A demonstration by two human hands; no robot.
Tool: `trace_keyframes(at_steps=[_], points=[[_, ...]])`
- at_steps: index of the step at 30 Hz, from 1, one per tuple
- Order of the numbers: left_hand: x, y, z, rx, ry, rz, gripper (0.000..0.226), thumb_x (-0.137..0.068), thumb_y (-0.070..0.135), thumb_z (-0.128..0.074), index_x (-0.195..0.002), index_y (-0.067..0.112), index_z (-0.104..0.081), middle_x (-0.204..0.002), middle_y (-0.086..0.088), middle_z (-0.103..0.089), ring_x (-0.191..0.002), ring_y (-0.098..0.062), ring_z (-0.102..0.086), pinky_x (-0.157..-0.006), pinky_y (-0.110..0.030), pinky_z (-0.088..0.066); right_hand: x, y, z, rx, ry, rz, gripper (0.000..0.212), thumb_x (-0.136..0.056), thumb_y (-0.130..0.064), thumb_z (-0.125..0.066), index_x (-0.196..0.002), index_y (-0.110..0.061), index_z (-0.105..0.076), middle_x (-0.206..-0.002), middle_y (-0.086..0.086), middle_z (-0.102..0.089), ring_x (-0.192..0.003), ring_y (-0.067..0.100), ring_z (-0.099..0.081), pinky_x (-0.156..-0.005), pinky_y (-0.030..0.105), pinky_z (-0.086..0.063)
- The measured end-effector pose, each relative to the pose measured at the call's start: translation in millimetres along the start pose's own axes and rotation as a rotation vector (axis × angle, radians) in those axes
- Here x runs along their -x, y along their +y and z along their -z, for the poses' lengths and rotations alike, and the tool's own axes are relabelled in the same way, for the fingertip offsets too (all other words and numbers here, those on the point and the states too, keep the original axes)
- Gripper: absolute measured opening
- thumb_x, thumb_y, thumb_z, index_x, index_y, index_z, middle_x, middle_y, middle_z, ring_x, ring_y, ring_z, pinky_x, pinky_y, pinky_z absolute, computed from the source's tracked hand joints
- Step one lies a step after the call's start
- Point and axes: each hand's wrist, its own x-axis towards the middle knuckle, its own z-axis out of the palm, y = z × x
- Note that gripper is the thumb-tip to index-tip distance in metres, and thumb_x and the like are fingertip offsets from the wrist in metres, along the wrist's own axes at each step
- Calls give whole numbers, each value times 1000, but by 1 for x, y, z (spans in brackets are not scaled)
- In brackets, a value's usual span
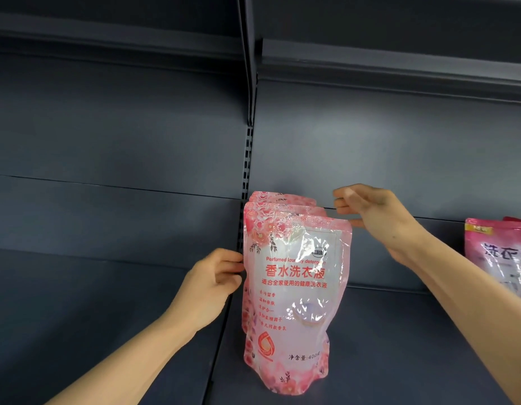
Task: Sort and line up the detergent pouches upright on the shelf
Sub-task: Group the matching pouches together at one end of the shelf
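While the front pouch (294, 305) stands upright on the dark shelf (399, 346), just right of the seam between two shelf sections, it shows a glossy pale face with a pink floral border, red Chinese lettering, the line "Perfumed laundry detergent" and a red swirl logo low on the left. Glare whitens its middle and blots part of the English line. The left hand (212, 285) sits at the pouch's left edge, fingers curled inward with the tips touching the side seam; whether they truly pinch it I cannot tell. The right hand (379, 217) hovers by the top right corner, fingers loosely bent, the thumb tip just beside the corner and nothing in its grasp. Behind the front pouch stand two more pouches (282, 200) of the same print, only their top edges showing. Well apart to the right, a darker pink pouch (498, 252) is cut off by the frame edge, its lettering blurred. Farther back rise the slotted upright (247, 159) and the grey back panel.
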Motion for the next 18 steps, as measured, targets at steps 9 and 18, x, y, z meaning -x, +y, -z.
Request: trace_keyframes(at_steps=[9, 18], points=[[49, -15, -13, -47, -170, 48, 27, -82, -3, -61, -92, 21, -68, -91, 6, -73, -83, -5, -67, -79, -21, -52, 63, 24, -1, -129, -55, 4, 22, -87, -21, -64, -109, -18, -64, -103, -5, -72, -97, 11, -67, -90, 29, -50], [45, -20, -21, -109, -84, 105, 12, -83, 10, -68, -74, 14, -63, -78, -4, -72, -72, -18, -66, -58, -19, -48, 68, 27, -14, -73, 75, 68, 9, -84, 0, -66, -77, -6, -65, -71, 4, -72, -65, 19, -69, -62, 25, -56]])
